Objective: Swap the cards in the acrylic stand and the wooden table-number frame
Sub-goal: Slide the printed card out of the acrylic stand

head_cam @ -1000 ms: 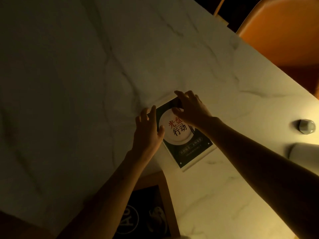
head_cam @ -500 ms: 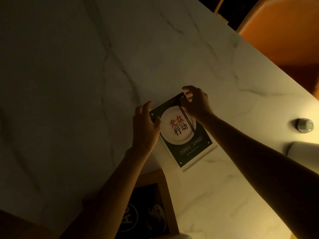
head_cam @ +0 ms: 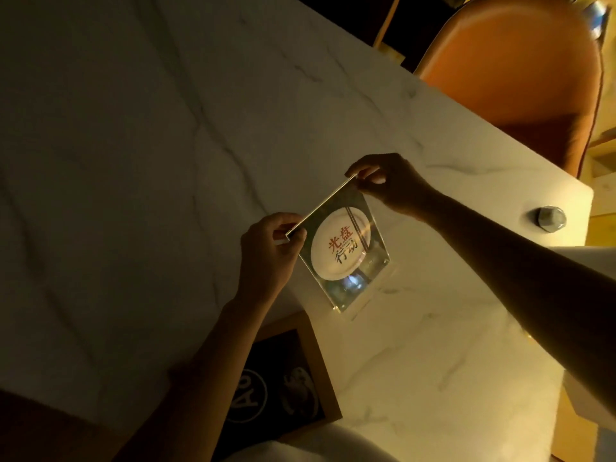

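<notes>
The clear acrylic stand (head_cam: 358, 285) rests on its lower edge on the marble table (head_cam: 133, 161), tilted up towards me. Inside it sits a dark card (head_cam: 340, 245) printed with a white plate and red and black characters. My left hand (head_cam: 270, 251) pinches the stand's upper left corner. My right hand (head_cam: 390, 181) pinches the upper right corner. The wooden table-number frame (head_cam: 316, 355) lies flat near the bottom, its black card with white print partly hidden under my left forearm.
An orange chair (head_cam: 520, 71) stands beyond the table's far right edge. A small grey faceted object (head_cam: 548, 219) sits near the right edge, with a pale rounded shape (head_cam: 593, 261) beside it. A white curved edge (head_cam: 316, 445) shows at the bottom.
The stand lay flat a second ago. Both hands moved to its top corners and raised the top edge, so it now stands tilted on its lower edge.
</notes>
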